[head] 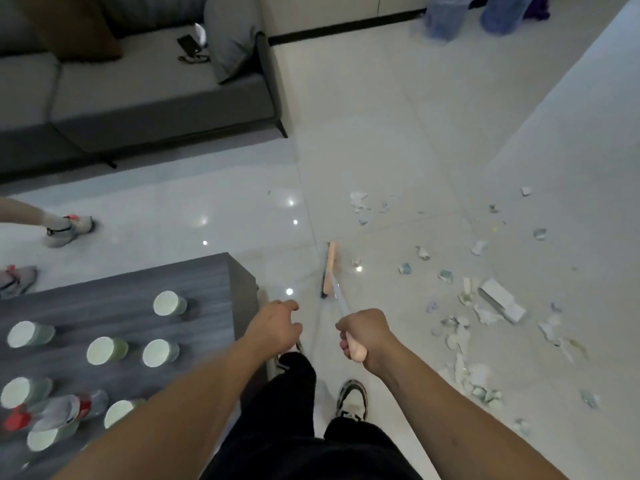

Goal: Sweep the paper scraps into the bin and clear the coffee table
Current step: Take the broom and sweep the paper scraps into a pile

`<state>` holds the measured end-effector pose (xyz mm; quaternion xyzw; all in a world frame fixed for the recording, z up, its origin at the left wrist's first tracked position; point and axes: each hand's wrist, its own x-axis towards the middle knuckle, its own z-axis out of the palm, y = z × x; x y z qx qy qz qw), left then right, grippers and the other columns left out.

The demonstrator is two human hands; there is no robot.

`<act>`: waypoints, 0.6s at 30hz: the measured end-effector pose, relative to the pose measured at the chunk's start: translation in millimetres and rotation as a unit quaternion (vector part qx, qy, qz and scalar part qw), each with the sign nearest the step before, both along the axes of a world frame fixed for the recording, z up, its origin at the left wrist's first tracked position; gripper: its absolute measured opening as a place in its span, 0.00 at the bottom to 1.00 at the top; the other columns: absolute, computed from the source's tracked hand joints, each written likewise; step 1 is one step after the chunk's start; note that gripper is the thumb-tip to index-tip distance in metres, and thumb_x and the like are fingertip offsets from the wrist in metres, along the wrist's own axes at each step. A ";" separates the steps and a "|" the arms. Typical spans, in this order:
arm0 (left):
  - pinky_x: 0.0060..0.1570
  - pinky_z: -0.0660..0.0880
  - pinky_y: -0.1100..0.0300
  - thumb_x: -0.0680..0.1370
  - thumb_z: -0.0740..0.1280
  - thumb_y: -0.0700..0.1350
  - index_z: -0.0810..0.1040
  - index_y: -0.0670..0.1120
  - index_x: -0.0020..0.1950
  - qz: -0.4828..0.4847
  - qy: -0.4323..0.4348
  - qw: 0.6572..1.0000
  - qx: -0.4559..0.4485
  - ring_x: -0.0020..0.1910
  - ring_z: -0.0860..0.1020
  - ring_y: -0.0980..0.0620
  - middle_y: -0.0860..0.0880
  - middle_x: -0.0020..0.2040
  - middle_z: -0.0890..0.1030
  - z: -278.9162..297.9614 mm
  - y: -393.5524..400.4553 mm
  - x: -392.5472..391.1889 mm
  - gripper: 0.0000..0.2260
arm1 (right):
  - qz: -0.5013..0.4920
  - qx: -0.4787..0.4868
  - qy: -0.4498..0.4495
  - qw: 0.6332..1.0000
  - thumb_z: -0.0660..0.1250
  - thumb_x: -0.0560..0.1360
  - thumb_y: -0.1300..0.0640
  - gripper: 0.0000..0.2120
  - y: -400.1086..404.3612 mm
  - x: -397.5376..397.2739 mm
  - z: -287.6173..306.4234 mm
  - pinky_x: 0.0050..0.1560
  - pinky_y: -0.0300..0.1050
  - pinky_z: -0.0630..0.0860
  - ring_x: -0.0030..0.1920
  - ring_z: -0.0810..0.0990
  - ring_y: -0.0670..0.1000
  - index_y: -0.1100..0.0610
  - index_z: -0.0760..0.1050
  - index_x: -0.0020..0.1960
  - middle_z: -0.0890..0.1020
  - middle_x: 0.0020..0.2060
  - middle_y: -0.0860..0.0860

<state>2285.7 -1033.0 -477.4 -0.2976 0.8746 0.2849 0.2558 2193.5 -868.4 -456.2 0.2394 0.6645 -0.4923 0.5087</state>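
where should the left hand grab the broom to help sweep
On the bare shaft of the broom, below the right hand that grips the handle's top end. The left hand hangs free just left of it, so come in from the left; the shaft slants down and away to the head on the floor.

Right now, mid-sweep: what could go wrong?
1. Only the right hand grips the broom; the left hand hangs free beside the handle, so the stroke may wobble.
2. Scraps lie spread wide to the right, some light; a hard stroke could scatter them further.
3. Cups crowd the table at the left elbow; a backswing might tip one.
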 end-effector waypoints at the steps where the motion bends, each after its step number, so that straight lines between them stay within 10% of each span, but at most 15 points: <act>1: 0.55 0.70 0.60 0.75 0.64 0.49 0.74 0.48 0.68 0.003 0.005 1.000 -0.002 0.60 0.75 0.47 0.45 0.61 0.77 0.5 -10.1 -3.6 0.20 | 0.013 -0.015 -0.008 1.000 0.65 0.75 0.70 0.03 -12.1 -6.8 4.2 0.21 0.35 0.67 0.18 0.69 0.50 0.65 0.72 0.46 0.71 0.29 0.57; 7: 0.47 0.70 0.62 0.74 0.64 0.46 0.79 0.46 0.57 0.061 0.033 0.998 -0.005 0.54 0.77 0.47 0.47 0.53 0.79 -13.9 -102.3 -51.1 0.13 | 0.128 -0.054 0.006 0.990 0.67 0.75 0.68 0.02 -110.6 -65.1 24.5 0.21 0.35 0.63 0.22 0.67 0.51 0.65 0.74 0.47 0.71 0.30 0.57; 18: 0.62 0.69 0.56 0.76 0.65 0.49 0.72 0.48 0.70 0.138 -0.012 0.990 0.021 0.64 0.73 0.48 0.45 0.65 0.76 -33.8 -320.8 -120.3 0.21 | 0.133 -0.027 -0.024 0.990 0.65 0.77 0.69 0.05 -365.1 -174.5 -3.4 0.19 0.34 0.63 0.22 0.68 0.48 0.64 0.73 0.42 0.71 0.29 0.56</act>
